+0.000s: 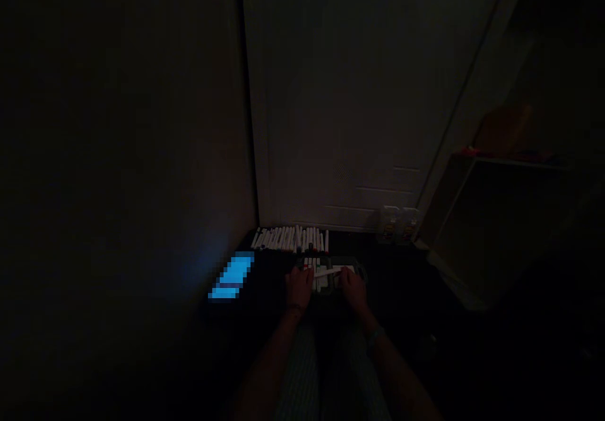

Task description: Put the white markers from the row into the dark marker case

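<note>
The room is very dark, and the person sits on the floor (406,282) facing the foot of a door (340,125). Both hands are low in front of the knees, over a dark shallow case (360,268) that holds a few white markers standing side by side.

The left hand (299,287) rests at the case's left edge and the right hand (353,287) at its right. One white marker (328,273) lies crosswise between them, slanted against the ones in the case, which suggests it is lifted rather than lying in place. Its ends meet the fingers of each hand. In this light it cannot be told how far either hand is closed, or which one carries the marker.

Behind the case, a row of markers (290,239) lies along the foot of the door. They are packed parallel and touching, probably so that the door stops them rolling and each cap shows.

A glowing blue screen (231,276) lies flat on the floor to the left, near the wall (118,125) and within the left hand's reach. A pale shelf unit (477,232) stands well to the right.
</note>
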Demonstrator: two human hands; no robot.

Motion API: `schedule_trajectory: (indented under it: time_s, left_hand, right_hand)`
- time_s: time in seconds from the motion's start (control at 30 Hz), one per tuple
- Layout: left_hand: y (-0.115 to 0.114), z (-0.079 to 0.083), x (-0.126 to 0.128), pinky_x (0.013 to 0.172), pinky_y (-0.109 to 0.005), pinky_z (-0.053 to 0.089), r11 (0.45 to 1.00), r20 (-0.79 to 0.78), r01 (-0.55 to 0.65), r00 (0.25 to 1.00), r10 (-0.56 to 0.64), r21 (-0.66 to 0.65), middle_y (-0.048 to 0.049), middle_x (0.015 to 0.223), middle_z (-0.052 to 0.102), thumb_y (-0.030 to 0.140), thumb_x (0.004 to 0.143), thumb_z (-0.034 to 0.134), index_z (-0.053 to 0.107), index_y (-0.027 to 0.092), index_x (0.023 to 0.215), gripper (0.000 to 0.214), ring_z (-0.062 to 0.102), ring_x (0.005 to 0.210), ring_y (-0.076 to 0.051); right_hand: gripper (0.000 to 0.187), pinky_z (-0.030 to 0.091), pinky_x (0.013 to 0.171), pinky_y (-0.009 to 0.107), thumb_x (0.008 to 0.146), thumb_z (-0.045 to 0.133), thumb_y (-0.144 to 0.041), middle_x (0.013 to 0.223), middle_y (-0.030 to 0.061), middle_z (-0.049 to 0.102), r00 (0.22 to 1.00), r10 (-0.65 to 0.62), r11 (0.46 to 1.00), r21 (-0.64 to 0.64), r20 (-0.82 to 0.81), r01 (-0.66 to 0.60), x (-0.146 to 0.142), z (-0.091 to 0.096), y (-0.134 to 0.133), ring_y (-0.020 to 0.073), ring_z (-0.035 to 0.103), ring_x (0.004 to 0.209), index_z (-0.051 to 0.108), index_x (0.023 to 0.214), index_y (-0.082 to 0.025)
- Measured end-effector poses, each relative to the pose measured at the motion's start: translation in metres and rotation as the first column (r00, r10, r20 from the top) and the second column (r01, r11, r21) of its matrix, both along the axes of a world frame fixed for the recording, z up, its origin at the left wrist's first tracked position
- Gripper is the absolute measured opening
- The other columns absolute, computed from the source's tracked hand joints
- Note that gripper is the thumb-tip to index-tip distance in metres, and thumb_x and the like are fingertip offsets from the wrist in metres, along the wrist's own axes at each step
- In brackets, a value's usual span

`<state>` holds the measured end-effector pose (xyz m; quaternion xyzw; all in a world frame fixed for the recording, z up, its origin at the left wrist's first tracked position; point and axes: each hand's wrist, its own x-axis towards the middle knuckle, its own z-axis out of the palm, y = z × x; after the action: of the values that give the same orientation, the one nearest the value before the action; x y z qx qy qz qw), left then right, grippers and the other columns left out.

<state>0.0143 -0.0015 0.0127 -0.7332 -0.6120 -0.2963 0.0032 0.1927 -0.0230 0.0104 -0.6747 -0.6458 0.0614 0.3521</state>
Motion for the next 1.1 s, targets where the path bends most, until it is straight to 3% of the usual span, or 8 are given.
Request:
schedule_trajectory:
  time_s: [0.47, 0.67, 1.1]
  left_hand:
    - [-0.004, 0.002, 0.002, 0.081, -0.032, 0.029, 1.000, 0.000, -0.012, 1.000, 0.012, 0.028, -0.0078, 0.090, 0.059, 0.035, 0.092, 0.029, 0.065, 0.020, 0.094, 0.039, 0.047, 0.093, -0.020]
    - [-0.002, 0.000, 0.002, 0.080, -0.032, 0.030, 0.999, 0.005, -0.038, 0.999, 0.038, 0.022, -0.0077, 0.091, 0.058, 0.035, 0.092, 0.030, 0.061, 0.023, 0.105, 0.035, 0.047, 0.094, -0.020]
    - [-0.001, 0.000, 0.001, 0.080, -0.033, 0.029, 0.998, 0.020, -0.055, 0.998, 0.054, 0.021, -0.0077, 0.091, 0.058, 0.035, 0.092, 0.030, 0.061, 0.023, 0.104, 0.036, 0.047, 0.094, -0.021]
  right_hand:
    - [0.041, 0.031, 0.058, 0.020, 0.095, 0.022, -0.038, 0.080, 0.0020, 0.066, 0.997, -0.045, 0.998, -0.052, 0.063, 0.048, -0.005, 0.011, -0.005, 0.0126, 0.059, 0.070, 0.059, 0.093, -0.021]
    - [0.041, 0.029, 0.056, 0.021, 0.096, 0.021, -0.034, 0.078, 0.0026, 0.066, 0.989, -0.046, 0.997, -0.049, 0.142, 0.054, -0.005, 0.008, -0.004, 0.0125, 0.060, 0.069, 0.059, 0.090, -0.020]
    - [0.039, 0.029, 0.056, 0.021, 0.096, 0.023, -0.035, 0.080, 0.0022, 0.066, 0.989, -0.032, 0.998, -0.040, 0.144, 0.038, -0.004, 0.005, -0.002, 0.0120, 0.061, 0.070, 0.059, 0.090, -0.020]
